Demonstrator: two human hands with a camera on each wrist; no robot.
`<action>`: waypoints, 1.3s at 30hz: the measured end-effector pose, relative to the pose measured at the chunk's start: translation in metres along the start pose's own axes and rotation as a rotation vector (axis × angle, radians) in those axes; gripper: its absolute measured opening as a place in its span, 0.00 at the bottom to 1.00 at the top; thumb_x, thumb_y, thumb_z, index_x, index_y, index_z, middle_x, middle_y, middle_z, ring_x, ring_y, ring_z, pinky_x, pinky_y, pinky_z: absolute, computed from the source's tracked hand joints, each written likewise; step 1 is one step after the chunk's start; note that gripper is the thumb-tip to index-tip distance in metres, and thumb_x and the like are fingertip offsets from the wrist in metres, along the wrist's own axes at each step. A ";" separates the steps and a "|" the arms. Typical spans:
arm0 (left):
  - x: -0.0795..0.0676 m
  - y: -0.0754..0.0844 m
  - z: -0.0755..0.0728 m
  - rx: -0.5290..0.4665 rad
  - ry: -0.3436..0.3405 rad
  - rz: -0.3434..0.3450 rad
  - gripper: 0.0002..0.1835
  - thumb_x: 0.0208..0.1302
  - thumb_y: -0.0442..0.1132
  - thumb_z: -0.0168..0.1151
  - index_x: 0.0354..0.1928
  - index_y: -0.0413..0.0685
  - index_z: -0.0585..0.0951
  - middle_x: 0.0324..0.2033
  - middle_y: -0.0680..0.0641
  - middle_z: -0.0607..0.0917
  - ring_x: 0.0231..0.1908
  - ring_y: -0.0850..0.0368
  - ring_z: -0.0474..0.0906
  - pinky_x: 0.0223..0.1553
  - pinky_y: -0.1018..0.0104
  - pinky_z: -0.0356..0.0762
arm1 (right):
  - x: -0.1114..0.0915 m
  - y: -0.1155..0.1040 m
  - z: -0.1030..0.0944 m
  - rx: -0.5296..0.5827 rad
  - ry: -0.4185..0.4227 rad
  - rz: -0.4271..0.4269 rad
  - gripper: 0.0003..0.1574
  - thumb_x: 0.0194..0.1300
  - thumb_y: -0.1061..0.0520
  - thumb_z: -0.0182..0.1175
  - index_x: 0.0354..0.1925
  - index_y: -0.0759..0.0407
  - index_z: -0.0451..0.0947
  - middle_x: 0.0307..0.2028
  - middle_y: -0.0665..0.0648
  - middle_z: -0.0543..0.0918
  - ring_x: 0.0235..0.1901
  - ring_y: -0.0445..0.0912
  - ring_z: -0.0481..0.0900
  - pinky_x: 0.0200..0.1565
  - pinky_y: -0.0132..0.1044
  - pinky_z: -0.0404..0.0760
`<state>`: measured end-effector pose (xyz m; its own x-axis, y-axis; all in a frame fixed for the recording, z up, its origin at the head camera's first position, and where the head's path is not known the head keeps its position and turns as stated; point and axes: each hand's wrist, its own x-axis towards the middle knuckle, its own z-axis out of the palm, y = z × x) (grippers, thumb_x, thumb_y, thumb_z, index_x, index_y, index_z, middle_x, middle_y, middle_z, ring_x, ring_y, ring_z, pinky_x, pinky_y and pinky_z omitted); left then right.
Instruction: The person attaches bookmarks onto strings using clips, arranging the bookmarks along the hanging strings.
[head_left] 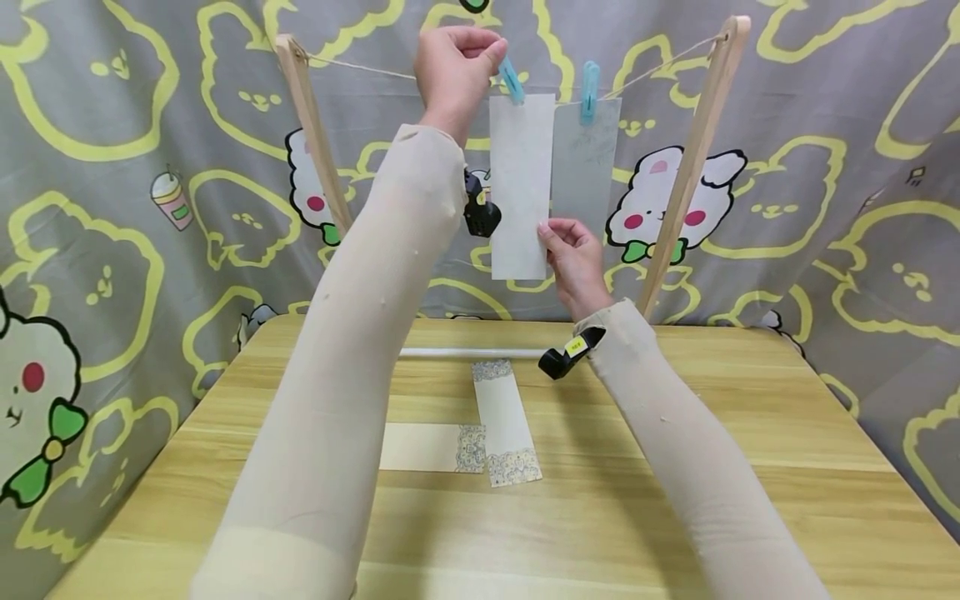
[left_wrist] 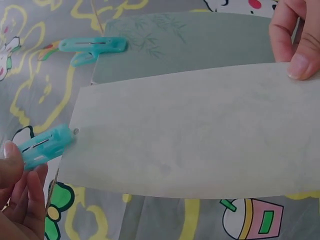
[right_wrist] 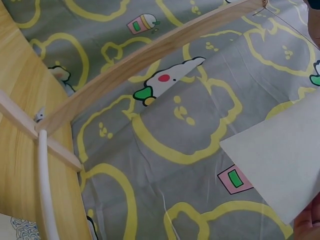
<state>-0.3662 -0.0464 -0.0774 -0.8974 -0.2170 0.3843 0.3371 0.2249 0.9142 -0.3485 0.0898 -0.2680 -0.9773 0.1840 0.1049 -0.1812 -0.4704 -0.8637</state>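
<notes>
Card of white rectangular paper, upright at thin beige string | left hand: pinching light-blue plastic clothespin at white card's top edge | right hand: pinching white card's lower right edge | grey rectangular paper card, held by second light-blue plastic clothespin: just right of white card
</notes>
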 end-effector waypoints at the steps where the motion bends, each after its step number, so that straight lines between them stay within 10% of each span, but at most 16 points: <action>1: 0.000 -0.001 0.001 0.006 -0.002 0.002 0.10 0.57 0.42 0.66 0.39 0.47 0.86 0.35 0.53 0.84 0.36 0.65 0.79 0.38 0.80 0.74 | 0.000 0.000 0.000 -0.001 0.003 0.004 0.07 0.59 0.66 0.64 0.28 0.55 0.77 0.27 0.50 0.79 0.29 0.41 0.75 0.31 0.28 0.74; 39: -0.003 -0.005 0.003 0.081 -0.081 -0.030 0.12 0.56 0.44 0.68 0.41 0.49 0.86 0.39 0.53 0.85 0.37 0.64 0.77 0.40 0.78 0.75 | 0.000 -0.001 -0.006 -0.051 -0.023 -0.009 0.09 0.60 0.66 0.63 0.28 0.54 0.77 0.27 0.50 0.76 0.28 0.41 0.72 0.30 0.28 0.71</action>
<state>-0.3659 -0.0441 -0.0839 -0.9279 -0.1476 0.3425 0.2888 0.2966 0.9103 -0.3473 0.0955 -0.2704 -0.9780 0.1680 0.1234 -0.1848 -0.4243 -0.8865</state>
